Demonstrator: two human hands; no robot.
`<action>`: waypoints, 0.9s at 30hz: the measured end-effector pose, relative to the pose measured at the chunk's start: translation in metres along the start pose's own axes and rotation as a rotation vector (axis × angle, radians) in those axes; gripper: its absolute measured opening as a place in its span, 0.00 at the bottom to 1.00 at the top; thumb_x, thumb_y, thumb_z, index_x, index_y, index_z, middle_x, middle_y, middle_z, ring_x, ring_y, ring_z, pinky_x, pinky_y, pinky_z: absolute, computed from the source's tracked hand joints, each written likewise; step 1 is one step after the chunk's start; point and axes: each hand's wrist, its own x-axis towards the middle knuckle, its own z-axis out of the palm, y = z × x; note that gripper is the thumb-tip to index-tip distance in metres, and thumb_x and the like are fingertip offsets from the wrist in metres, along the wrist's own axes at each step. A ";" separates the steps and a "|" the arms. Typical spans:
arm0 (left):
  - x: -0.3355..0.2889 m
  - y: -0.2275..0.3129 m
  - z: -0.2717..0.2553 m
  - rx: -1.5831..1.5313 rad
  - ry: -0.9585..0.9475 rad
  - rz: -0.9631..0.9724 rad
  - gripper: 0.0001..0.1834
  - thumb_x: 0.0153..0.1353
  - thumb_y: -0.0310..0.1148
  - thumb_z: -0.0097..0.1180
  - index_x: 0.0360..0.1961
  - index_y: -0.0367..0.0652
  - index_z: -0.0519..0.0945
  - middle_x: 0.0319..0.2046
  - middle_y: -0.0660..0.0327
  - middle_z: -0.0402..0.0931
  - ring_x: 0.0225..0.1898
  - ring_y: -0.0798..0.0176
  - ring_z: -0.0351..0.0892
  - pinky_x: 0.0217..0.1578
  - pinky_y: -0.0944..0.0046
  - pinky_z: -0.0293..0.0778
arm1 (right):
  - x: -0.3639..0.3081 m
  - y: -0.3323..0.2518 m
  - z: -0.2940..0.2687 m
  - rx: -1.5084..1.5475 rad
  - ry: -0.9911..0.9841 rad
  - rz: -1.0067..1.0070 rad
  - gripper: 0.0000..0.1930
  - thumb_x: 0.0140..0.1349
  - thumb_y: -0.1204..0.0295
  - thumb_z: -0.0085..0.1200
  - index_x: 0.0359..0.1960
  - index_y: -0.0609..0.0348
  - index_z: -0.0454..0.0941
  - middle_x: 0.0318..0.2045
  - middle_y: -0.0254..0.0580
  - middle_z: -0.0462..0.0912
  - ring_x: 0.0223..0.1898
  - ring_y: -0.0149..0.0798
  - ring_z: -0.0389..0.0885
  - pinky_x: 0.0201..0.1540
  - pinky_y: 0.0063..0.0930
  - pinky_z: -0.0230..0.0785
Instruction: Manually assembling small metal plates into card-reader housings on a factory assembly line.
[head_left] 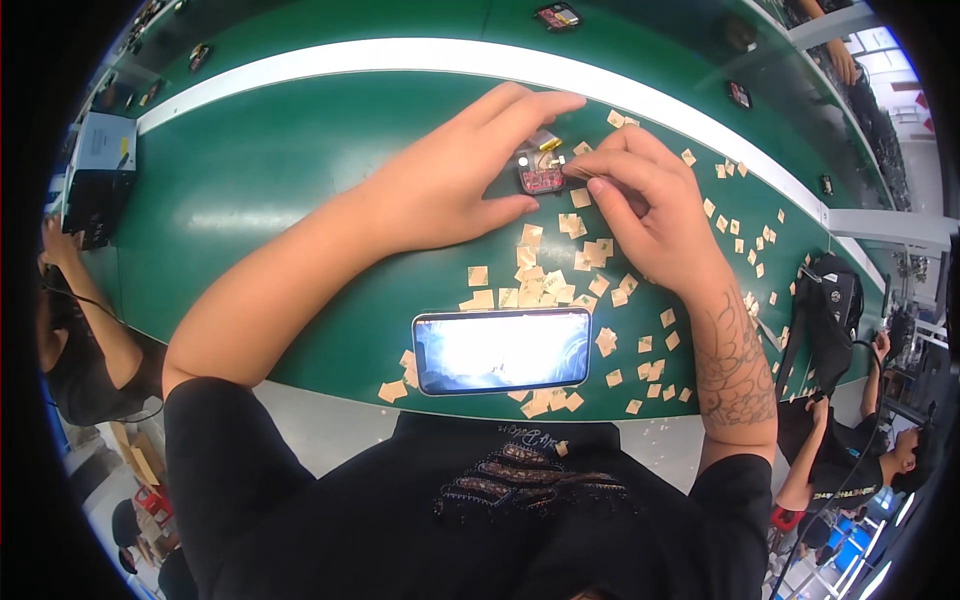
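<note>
A small electronic device [542, 180] lies on the green table, its red circuit board exposed in a dark case. A silver-and-yellow battery pouch [547, 142] sits at its far edge. My left hand [470, 165] arches around the device from the left, its thumb by the near edge and a finger stretched out past the far side. From the right, my right hand [645, 195] is closed in a pinch beside the device's right edge; something thin shows at its fingertips, too small to name. Square tan sticker pieces [548, 285] are scattered near both hands.
A lit phone [502, 350] lies close to my body, among stickers. On the right are a black bag [830, 300] and a seated person [850, 460]. At left, another person's arm [95, 300] is near a grey-and-black box [100, 175]. A white strip [400, 55] crosses the far side.
</note>
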 end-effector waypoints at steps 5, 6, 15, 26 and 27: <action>-0.001 0.003 -0.002 -0.009 -0.002 0.015 0.51 0.53 0.14 0.70 0.79 0.48 0.65 0.61 0.53 0.72 0.60 0.51 0.77 0.64 0.55 0.76 | 0.003 -0.010 0.000 -0.208 0.024 -0.041 0.12 0.66 0.86 0.59 0.49 0.63 0.87 0.37 0.41 0.81 0.35 0.39 0.82 0.38 0.30 0.74; -0.001 0.003 -0.002 -0.007 -0.005 0.036 0.51 0.52 0.13 0.68 0.79 0.47 0.65 0.62 0.53 0.72 0.61 0.50 0.77 0.65 0.54 0.76 | 0.004 -0.011 0.000 -0.230 0.020 -0.036 0.12 0.66 0.83 0.60 0.49 0.60 0.86 0.37 0.43 0.80 0.36 0.45 0.83 0.39 0.36 0.76; -0.003 0.000 0.000 0.193 0.060 0.011 0.49 0.53 0.15 0.71 0.77 0.48 0.68 0.55 0.53 0.77 0.59 0.48 0.78 0.64 0.51 0.76 | 0.004 -0.019 0.006 -0.395 0.014 -0.027 0.08 0.63 0.78 0.63 0.44 0.56 0.83 0.35 0.42 0.80 0.39 0.51 0.85 0.40 0.44 0.80; 0.003 0.002 0.004 0.128 0.119 0.067 0.42 0.52 0.16 0.73 0.69 0.47 0.76 0.50 0.55 0.79 0.49 0.52 0.83 0.52 0.56 0.82 | 0.010 -0.024 0.012 -0.463 0.032 -0.048 0.07 0.64 0.82 0.64 0.42 0.61 0.83 0.35 0.44 0.86 0.37 0.51 0.88 0.39 0.38 0.80; 0.001 0.002 0.004 0.130 0.113 0.057 0.41 0.51 0.16 0.74 0.69 0.46 0.76 0.50 0.56 0.80 0.50 0.53 0.84 0.52 0.56 0.82 | 0.007 -0.021 0.013 -0.453 0.034 -0.042 0.07 0.64 0.82 0.64 0.42 0.61 0.83 0.35 0.44 0.86 0.37 0.51 0.88 0.39 0.38 0.80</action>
